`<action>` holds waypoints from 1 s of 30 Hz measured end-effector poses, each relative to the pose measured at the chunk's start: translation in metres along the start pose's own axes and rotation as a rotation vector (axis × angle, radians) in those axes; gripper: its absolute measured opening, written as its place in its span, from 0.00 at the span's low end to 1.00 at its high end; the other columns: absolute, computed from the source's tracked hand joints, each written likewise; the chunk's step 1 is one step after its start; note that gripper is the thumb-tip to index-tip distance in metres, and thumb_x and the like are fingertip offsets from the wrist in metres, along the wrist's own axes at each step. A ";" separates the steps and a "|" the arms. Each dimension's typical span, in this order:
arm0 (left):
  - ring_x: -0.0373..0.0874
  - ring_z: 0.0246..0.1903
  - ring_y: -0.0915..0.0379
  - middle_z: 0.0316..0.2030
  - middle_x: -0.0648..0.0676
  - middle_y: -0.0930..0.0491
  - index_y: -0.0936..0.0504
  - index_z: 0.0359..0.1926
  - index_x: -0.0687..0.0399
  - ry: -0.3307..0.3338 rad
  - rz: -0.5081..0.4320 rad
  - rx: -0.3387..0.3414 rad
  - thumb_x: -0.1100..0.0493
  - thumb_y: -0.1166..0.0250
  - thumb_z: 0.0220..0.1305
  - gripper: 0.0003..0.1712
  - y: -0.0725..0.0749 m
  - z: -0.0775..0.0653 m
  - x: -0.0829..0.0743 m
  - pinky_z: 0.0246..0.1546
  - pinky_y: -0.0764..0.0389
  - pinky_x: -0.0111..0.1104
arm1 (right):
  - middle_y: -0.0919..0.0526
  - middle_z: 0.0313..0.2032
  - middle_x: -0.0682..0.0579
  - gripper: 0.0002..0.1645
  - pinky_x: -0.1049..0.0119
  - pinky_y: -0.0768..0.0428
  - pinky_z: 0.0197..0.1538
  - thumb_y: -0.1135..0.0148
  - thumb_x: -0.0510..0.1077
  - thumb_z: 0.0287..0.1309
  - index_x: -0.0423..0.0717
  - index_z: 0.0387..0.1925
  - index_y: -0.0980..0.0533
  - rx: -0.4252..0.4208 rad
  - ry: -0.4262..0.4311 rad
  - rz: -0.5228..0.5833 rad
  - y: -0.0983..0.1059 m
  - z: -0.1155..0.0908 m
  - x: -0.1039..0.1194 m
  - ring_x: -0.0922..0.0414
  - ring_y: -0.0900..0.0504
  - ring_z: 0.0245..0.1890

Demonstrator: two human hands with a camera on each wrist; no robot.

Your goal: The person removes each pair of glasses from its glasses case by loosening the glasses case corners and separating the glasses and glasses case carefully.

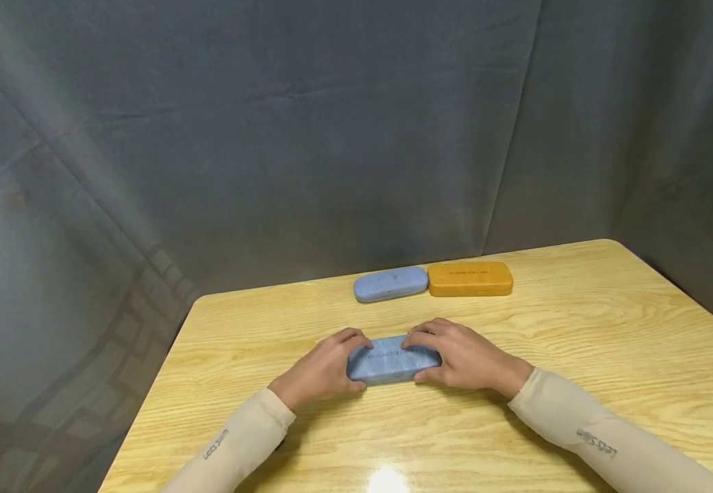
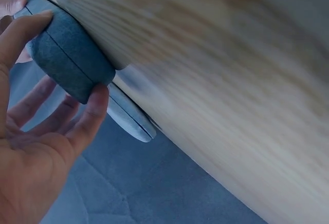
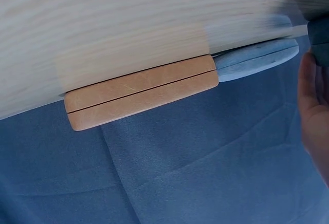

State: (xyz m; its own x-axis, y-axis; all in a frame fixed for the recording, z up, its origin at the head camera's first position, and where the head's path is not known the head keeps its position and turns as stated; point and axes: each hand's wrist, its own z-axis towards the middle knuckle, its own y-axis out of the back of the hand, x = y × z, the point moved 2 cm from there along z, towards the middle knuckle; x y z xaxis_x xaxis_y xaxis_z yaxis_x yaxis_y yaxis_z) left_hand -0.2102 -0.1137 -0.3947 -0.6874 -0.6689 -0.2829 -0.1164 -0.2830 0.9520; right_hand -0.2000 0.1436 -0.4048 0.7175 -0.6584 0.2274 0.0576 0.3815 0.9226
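Observation:
A grey-blue glasses case (image 1: 385, 363) with dark lettering on its lid lies crosswise in front of me, its lid closed. My left hand (image 1: 329, 366) grips its left end, thumb at the near side and fingers over the far edge. At the right end my right hand (image 1: 464, 356) holds it the same way, fingertips over the lid. The left wrist view shows the seam along the end of the case (image 2: 72, 54) between thumb and finger of the left hand (image 2: 43, 154). Only part of the right hand (image 3: 316, 113) appears in its own wrist view.
Toward the back edge of the wooden table (image 1: 578, 322), a rounded lighter blue glasses case (image 1: 391, 284) sits end to end with an orange glasses case (image 1: 470, 281). Grey cloth (image 1: 331, 137) hangs behind the table and along its sides.

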 end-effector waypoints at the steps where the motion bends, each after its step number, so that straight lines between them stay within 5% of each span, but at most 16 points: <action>1: 0.44 0.50 0.22 0.57 0.53 0.24 0.23 0.59 0.52 -0.001 -0.001 0.006 0.51 0.22 0.51 0.35 0.000 0.000 0.000 0.47 0.18 0.34 | 0.18 0.56 0.53 0.31 0.53 0.19 0.57 0.27 0.63 0.51 0.59 0.56 0.22 0.000 -0.002 0.005 0.000 0.000 0.000 0.52 0.19 0.57; 9: 0.44 0.52 0.23 0.59 0.53 0.26 0.25 0.62 0.50 0.017 -0.019 0.037 0.50 0.23 0.53 0.36 0.000 -0.001 0.002 0.50 0.19 0.35 | 0.16 0.55 0.56 0.29 0.55 0.19 0.55 0.26 0.60 0.52 0.58 0.55 0.21 -0.021 0.004 0.040 0.002 0.000 -0.001 0.55 0.18 0.55; 30: 0.47 0.56 0.23 0.61 0.54 0.27 0.26 0.63 0.51 0.018 -0.006 0.040 0.49 0.22 0.53 0.38 0.001 -0.001 0.000 0.54 0.19 0.38 | 0.18 0.59 0.46 0.30 0.50 0.17 0.53 0.38 0.63 0.62 0.54 0.60 0.20 0.018 0.075 -0.033 0.005 0.004 -0.006 0.48 0.16 0.55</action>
State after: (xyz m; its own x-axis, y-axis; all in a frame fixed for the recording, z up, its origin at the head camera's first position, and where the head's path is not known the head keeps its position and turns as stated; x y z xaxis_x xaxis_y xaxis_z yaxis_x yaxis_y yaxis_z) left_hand -0.2099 -0.1150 -0.3935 -0.6734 -0.6799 -0.2904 -0.1496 -0.2594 0.9541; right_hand -0.2068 0.1471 -0.4003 0.7657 -0.6194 0.1730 0.0701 0.3478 0.9350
